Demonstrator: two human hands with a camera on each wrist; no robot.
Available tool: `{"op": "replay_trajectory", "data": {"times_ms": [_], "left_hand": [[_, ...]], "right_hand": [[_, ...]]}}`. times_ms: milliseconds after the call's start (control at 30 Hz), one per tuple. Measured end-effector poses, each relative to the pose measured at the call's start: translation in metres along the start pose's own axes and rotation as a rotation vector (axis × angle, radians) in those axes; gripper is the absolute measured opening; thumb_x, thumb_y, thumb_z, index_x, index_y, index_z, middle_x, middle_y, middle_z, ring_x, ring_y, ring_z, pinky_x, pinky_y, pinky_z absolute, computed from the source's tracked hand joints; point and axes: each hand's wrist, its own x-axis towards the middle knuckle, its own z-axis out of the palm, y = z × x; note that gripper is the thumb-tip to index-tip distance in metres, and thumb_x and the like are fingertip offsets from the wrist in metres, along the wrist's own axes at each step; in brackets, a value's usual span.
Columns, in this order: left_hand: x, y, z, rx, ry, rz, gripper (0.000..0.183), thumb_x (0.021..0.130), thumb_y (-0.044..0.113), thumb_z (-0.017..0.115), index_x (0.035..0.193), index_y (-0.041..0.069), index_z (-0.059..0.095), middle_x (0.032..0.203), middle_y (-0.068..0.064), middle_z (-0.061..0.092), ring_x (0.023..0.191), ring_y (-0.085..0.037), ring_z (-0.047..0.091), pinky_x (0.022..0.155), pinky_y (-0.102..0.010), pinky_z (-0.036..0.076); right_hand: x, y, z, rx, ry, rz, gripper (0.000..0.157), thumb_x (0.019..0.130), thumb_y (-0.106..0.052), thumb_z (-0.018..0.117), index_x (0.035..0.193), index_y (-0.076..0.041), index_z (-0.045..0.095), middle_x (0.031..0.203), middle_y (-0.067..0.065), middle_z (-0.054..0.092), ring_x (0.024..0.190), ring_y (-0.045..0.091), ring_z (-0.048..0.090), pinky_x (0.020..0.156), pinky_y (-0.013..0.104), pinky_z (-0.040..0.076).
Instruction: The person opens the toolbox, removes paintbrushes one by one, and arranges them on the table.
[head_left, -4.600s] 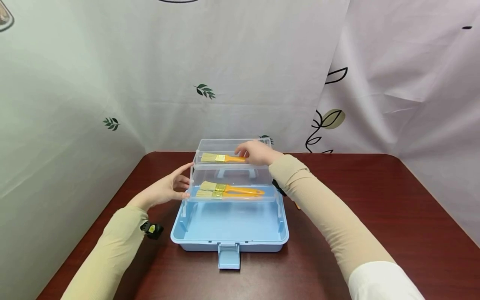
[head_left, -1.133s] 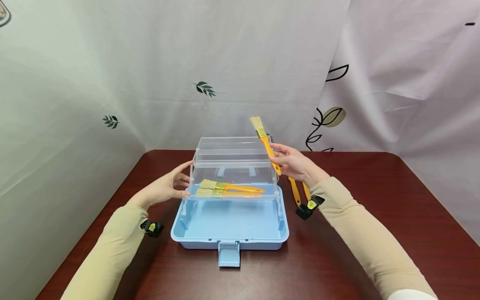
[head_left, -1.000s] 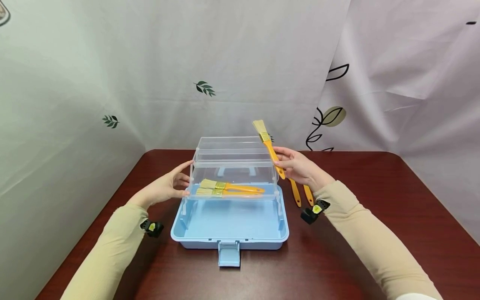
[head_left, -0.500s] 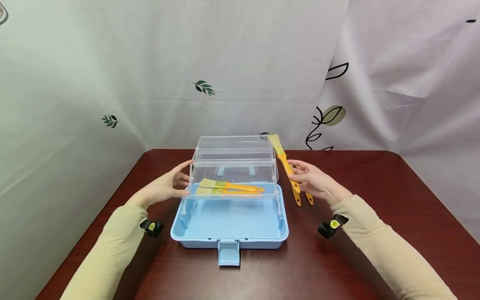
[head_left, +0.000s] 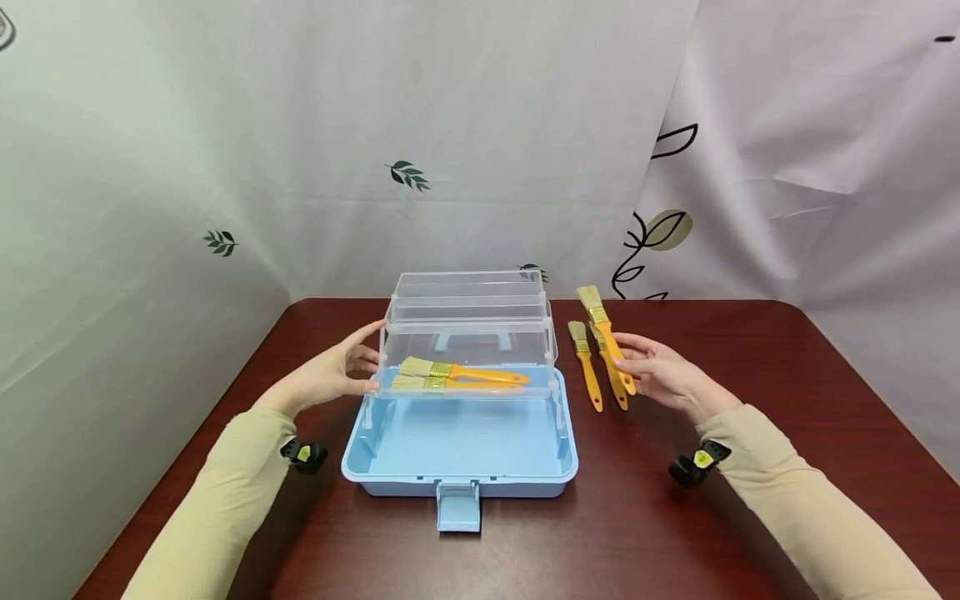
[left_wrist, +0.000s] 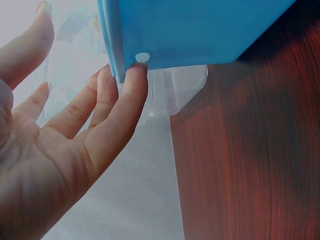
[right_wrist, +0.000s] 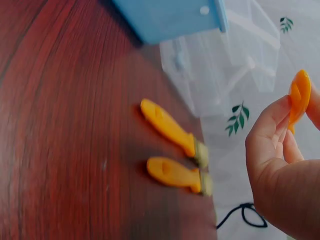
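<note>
In the head view, my right hand (head_left: 667, 377) pinches the handle of a yellow-handled paintbrush (head_left: 605, 331), bristles pointing up and away. Two similar paintbrushes, one left (head_left: 591, 377) and one partly covered (head_left: 617, 385), lie on the table below it. The right wrist view shows the held brush's handle (right_wrist: 301, 95) between thumb and fingers. My left hand (head_left: 318, 379) touches the left side of the clear stepped trays (head_left: 465, 336), thumb and forefinger spread apart. Fingers reach the blue box's side (left_wrist: 200, 30) in the left wrist view. Two more paintbrushes (head_left: 480, 377) lie in the lower tray.
The light blue toolbox (head_left: 472, 450) stands unlatched mid-table, its front latch (head_left: 458, 508) hanging toward me. The dark red wooden table (head_left: 750, 375) ends at a pale fabric backdrop (head_left: 480, 125) with leaf prints.
My right hand has lifted a paintbrush from the upper tray, then moved it right and down over the two brushes on the table. My left hand stays at the trays' side.
</note>
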Motion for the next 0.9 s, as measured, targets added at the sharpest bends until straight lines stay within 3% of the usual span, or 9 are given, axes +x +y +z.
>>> {"op": "replay_trajectory", "data": {"times_ms": [167,400,667,800,900], "left_hand": [[0.0,0.0,0.0,0.009,0.006,-0.001,0.098,0.081,0.018,0.075,0.153,0.027,0.008,0.127,-0.022,0.048,0.118,-0.036,0.049,0.094,-0.046,0.049],[0.0,0.001,0.0,0.011,0.008,-0.008,0.097,0.082,0.018,0.074,0.152,0.029,0.008,0.127,-0.022,0.049,0.119,-0.037,0.049,0.095,-0.047,0.049],[0.0,0.002,-0.001,-0.003,-0.004,-0.004,0.096,0.083,0.016,0.073,0.153,0.029,0.008,0.127,-0.022,0.048,0.12,-0.038,0.048,0.095,-0.046,0.049],[0.0,0.002,0.0,-0.002,-0.004,0.001,0.096,0.083,0.016,0.073,0.153,0.028,0.008,0.127,-0.022,0.048,0.119,-0.037,0.048,0.095,-0.046,0.049],[-0.001,0.002,-0.001,-0.005,-0.004,0.002,0.096,0.083,0.016,0.073,0.153,0.028,0.008,0.127,-0.022,0.048,0.119,-0.037,0.048,0.094,-0.046,0.049]], "right_hand": [[-0.002,0.005,-0.013,-0.001,0.046,0.01,0.043,0.095,-0.006,0.054,0.133,-0.015,0.035,0.098,-0.01,0.061,0.087,0.003,0.06,0.074,0.023,0.05],[-0.001,0.013,-0.032,0.001,0.089,0.018,0.05,0.095,-0.008,0.054,0.138,-0.014,0.029,0.102,-0.012,0.058,0.092,0.003,0.058,0.074,0.022,0.048],[0.001,0.017,-0.05,0.037,0.127,0.045,0.046,0.094,-0.005,0.056,0.132,-0.016,0.033,0.099,-0.012,0.058,0.089,0.003,0.059,0.074,0.022,0.049],[0.003,0.016,-0.055,-0.038,0.167,0.096,0.068,0.094,-0.007,0.057,0.148,-0.008,0.017,0.101,-0.012,0.055,0.088,0.001,0.058,0.076,0.021,0.049],[0.005,0.016,-0.057,-0.133,0.202,0.145,0.08,0.094,-0.011,0.057,0.151,-0.002,0.002,0.113,-0.006,0.048,0.088,-0.002,0.056,0.077,0.02,0.049]]}}
